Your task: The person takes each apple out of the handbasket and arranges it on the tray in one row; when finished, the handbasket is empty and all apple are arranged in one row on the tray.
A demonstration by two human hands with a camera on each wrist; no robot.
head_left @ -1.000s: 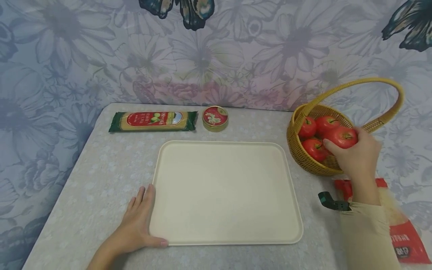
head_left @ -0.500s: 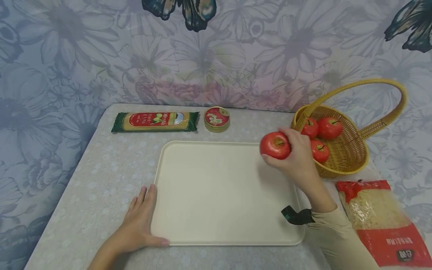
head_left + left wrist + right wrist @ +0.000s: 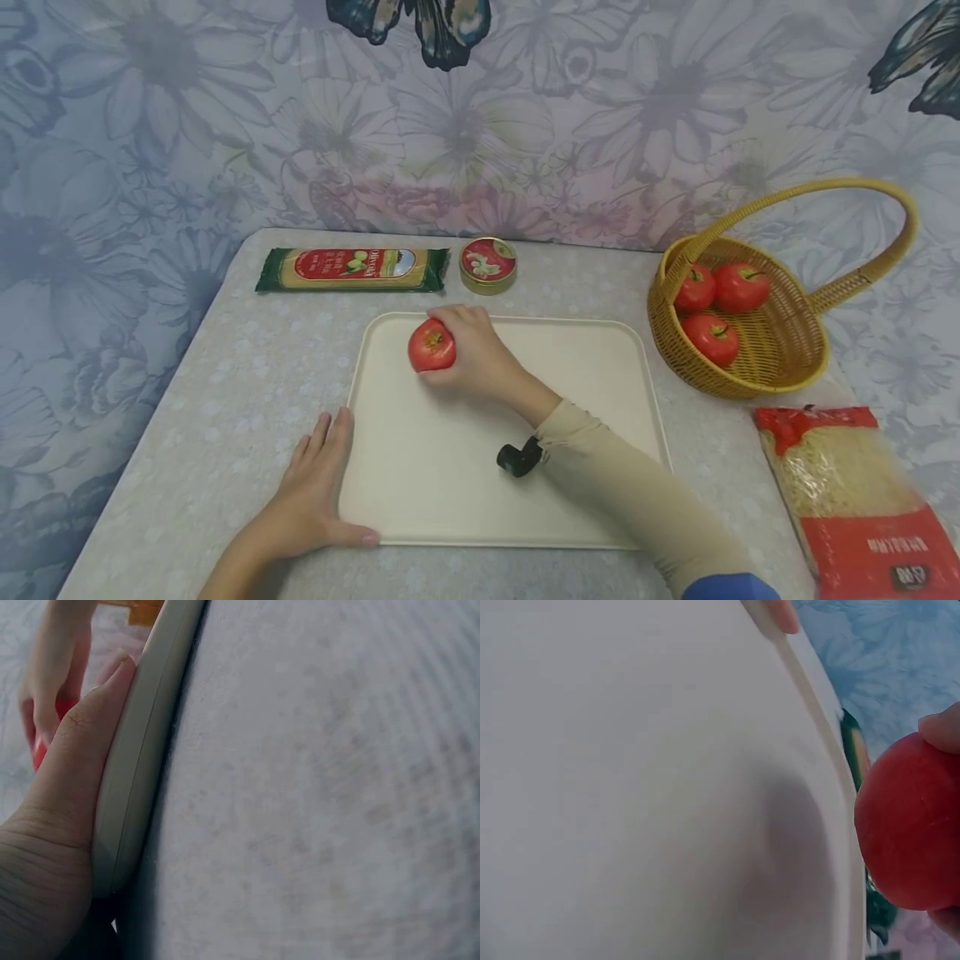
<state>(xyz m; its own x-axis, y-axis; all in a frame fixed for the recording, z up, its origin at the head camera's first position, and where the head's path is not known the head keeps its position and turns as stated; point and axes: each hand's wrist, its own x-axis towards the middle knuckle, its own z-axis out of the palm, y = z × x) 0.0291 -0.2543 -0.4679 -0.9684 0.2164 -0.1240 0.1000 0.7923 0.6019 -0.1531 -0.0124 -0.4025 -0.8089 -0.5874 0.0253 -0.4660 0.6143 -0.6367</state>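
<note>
My right hand point(image 3: 476, 354) grips a red apple point(image 3: 432, 345) over the far left part of a cream tray point(image 3: 510, 500). In the right wrist view the apple point(image 3: 907, 825) sits between thumb and fingers, its shadow on the tray beneath. My left hand point(image 3: 311, 492) lies at the tray's near left corner, fingers straight along the left side and thumb at the near edge. The left wrist view shows that thumb point(image 3: 82, 742) against the tray's rim point(image 3: 135, 772). A yellow wicker basket point(image 3: 813, 367) at the right holds several things, among them a red apple point(image 3: 741, 287).
Behind the tray lie a green-ended pasta packet point(image 3: 352, 270) and a round tin point(image 3: 488, 265) with a red lid. A red and clear bag of pale noodles point(image 3: 855, 500) rests at the right, below the basket. A flowered wall covering point(image 3: 525, 125) rises behind the table.
My right hand has lifted one apple out of the basket and carried it left across the tray to its far left part. The left hand keeps its place at the tray.
</note>
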